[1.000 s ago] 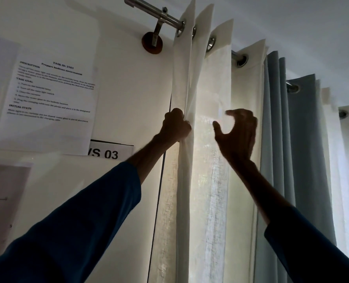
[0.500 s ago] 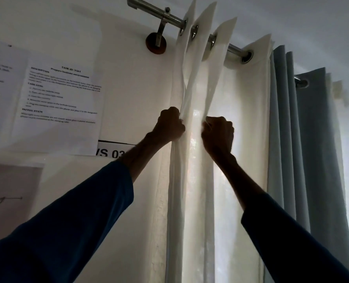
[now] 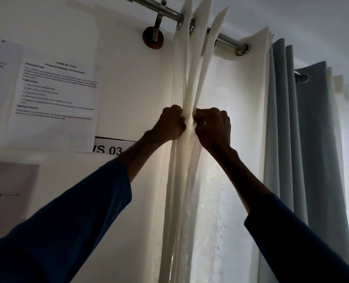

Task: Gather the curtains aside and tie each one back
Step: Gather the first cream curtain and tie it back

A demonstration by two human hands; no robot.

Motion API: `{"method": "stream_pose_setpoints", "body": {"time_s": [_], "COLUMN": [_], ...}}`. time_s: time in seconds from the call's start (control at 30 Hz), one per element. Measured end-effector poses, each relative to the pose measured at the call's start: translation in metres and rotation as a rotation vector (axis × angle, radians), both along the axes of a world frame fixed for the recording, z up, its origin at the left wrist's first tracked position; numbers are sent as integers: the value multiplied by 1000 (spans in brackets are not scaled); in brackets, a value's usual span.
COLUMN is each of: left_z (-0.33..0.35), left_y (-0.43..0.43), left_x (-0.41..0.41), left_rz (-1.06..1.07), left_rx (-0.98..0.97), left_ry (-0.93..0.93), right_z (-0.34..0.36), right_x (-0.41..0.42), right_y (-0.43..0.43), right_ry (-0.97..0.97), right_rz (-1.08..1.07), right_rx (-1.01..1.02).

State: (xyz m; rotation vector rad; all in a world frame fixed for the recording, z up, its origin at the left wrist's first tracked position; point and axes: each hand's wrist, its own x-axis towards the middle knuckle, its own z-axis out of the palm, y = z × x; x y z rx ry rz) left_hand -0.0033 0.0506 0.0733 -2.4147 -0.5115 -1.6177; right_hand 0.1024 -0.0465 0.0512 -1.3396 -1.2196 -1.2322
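Brought the right hand (image 3: 213, 128) leftward since half a second ago, up against the left hand (image 3: 170, 124), with only bunched fabric left between the two fists.

Nearest the camera, reaches up from the lower corners in a dark blue left sleeve (image 3: 67, 231) and right sleeve (image 3: 302, 242), forearms bare above the cuffs.

Grips the white curtain (image 3: 190, 176) with both fists at one height. Curls the left fingers round the bundle from its left side and the right fingers round it from its right side. Hides the fingertips in the cloth.

Holds the gathered folds as a narrow upright bundle beside the wall, below the left end of the steel rod (image 3: 169, 12). Leaves the rest of that curtain spread flat to the right, backlit.

Higher up, fans three stiff top folds along the rod, close to the wall bracket (image 3: 153, 37).

Farther right, hangs a grey-blue curtain (image 3: 304, 139) in pleats.

Left of the hands, on the wall, shows a printed sheet (image 3: 55, 94) and a label reading "VS 03" (image 3: 110, 149), the latter partly behind the left forearm.
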Motion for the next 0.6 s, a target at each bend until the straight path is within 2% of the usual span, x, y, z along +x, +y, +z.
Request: {"method": "stream_pose_setpoints", "body": {"time_s": [0.13, 0.3, 0.47, 0.53, 0.6], "left_z": [-2, -7, -10, -12, -12], "left_y": [-10, -19, -23, -27, -32], "left_x": [7, 13, 10, 12, 16], "left_rz": [-26, -41, -278, -416, -461], "left_rx": [31, 17, -248, -430, -568], "left_ry": [17, 128, 82, 41, 4], "right_z": [-14, -26, -38, -40, -43], "right_x": [15, 17, 18, 19, 19], "right_y": [-5, 0, -1, -2, -3], "right_ry": [0, 39, 24, 2, -30], "right_rz": [-80, -61, -10, 16, 39], "right_rx": [0, -4, -25, -45, -99]}}
